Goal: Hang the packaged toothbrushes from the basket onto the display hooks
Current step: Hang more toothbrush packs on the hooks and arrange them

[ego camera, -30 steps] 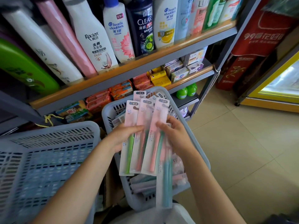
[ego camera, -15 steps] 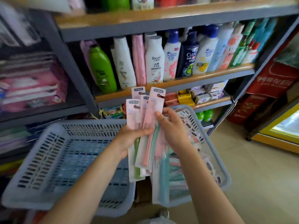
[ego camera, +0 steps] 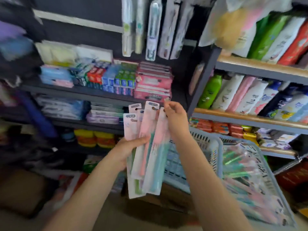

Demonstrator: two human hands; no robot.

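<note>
1. The left hand (ego camera: 129,150) grips a fanned bundle of toothbrush packs (ego camera: 145,147) around their middle, fingers wrapped across the front of the cards. The packs stand nearly upright, long axis running near to far, with the punched header ends pointing up and away.
2. The right hand (ego camera: 175,120) is at the far, upper right corner of the fan, fingers curled and pinching the header of the rightmost pack (ego camera: 160,142). That makes it the hand nearer the hang holes and, as I judge it, the one to lift a single pack free.
3. The hanging toothbrushes (ego camera: 153,29) on the display sit straight above and beyond the bundle, well apart from both hands. The hooks themselves are too blurred to make out.
4. The relation that matters: the header holes already face toward that display, so the coming move should be a rise up and away along the pack's own long axis, with no turn needed.
5. The basket of toothbrushes (ego camera: 250,177) lies to the near right, below the right forearm, with many packs left inside. An empty-looking grey basket (ego camera: 206,142) sits just beside it on the left.
</note>
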